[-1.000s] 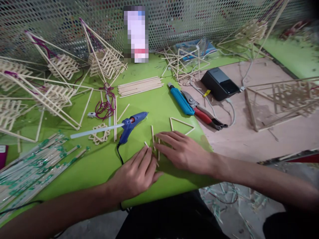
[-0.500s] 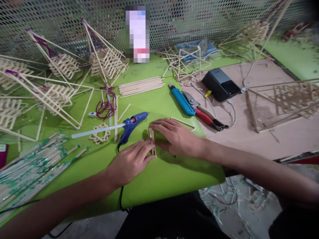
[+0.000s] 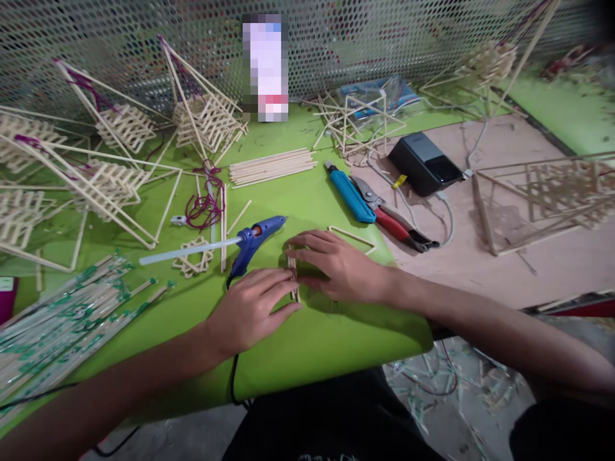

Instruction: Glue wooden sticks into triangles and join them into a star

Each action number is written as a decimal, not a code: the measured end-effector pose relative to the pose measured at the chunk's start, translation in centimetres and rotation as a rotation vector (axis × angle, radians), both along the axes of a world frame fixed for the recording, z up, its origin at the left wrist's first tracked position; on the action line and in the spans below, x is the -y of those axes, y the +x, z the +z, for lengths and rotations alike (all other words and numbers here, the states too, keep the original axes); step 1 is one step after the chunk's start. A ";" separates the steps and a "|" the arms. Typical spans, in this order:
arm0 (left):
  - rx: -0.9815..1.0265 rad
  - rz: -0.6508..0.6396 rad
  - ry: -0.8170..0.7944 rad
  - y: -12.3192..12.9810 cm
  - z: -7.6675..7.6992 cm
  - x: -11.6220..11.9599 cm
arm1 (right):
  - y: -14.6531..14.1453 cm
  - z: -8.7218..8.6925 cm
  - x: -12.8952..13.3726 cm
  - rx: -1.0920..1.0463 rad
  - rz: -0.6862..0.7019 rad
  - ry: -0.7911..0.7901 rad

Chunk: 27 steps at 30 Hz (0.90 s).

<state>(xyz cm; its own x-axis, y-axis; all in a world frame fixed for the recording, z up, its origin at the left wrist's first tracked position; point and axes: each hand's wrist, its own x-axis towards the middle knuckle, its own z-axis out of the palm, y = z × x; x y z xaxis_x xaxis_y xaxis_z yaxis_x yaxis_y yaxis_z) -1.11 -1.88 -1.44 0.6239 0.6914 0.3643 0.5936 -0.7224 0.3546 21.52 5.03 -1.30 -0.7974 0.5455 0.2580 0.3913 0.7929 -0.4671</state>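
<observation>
Several short wooden sticks (image 3: 294,275) lie side by side on the green table (image 3: 336,346), between my two hands. My left hand (image 3: 257,306) is closed on them from the left, its fingertips on their middle and its thumb near their lower end. From the right, my right hand (image 3: 339,266) grips the same sticks, fingertips at the upper end. A blue glue gun (image 3: 254,240) with a clear glue stick lies just left of and beyond the hands. Two joined sticks (image 3: 353,239) form an angle behind my right hand.
Wooden stick frames (image 3: 206,121) stand at the back left. A stick bundle (image 3: 271,168), a blue cutter (image 3: 350,195), red-handled pliers (image 3: 398,224) and a black power bank (image 3: 425,163) lie beyond my hands. Wrapped sticks (image 3: 77,320) cover the left front.
My left thumb has moved slightly right along the lower end of the sticks. Both hands otherwise stay nearly in place around them.
</observation>
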 end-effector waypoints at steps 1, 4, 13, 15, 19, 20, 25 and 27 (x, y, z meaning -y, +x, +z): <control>-0.005 -0.010 0.006 0.0 0.0 0.0 | 0.0 0.0 -0.1 0.000 -0.002 -0.009; 0.015 -0.019 0.017 -0.2 0.0 -0.1 | -0.2 0.1 -0.2 -0.023 -0.008 -0.056; 0.018 -0.069 0.120 0.2 0.0 0.2 | -0.2 0.1 -0.1 -0.104 0.006 -0.101; -0.002 -0.082 0.147 0.1 0.0 0.3 | 0.0 0.1 -0.3 -0.100 -0.026 -0.107; -0.042 -0.102 0.175 0.1 -0.1 0.4 | 0.2 0.1 -0.5 -0.066 -0.083 -0.134; -0.042 -0.102 0.180 0.1 -0.1 0.4 | 0.1 0.1 -0.5 -0.066 -0.086 -0.135; -0.024 -0.092 0.175 0.2 -0.1 0.4 | -0.2 -0.1 -0.4 -0.074 -0.108 -0.115; -0.022 -0.087 0.167 0.2 -0.1 0.4 | -0.2 -0.2 -0.3 -0.073 -0.123 -0.105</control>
<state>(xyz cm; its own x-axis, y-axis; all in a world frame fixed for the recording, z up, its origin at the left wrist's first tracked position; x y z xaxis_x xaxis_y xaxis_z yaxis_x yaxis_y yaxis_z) -0.87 -2.26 -1.53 0.6879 0.5653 0.4553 0.5322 -0.8193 0.2132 21.34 5.36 -1.46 -0.7045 0.6645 0.2491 0.4441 0.6866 -0.5756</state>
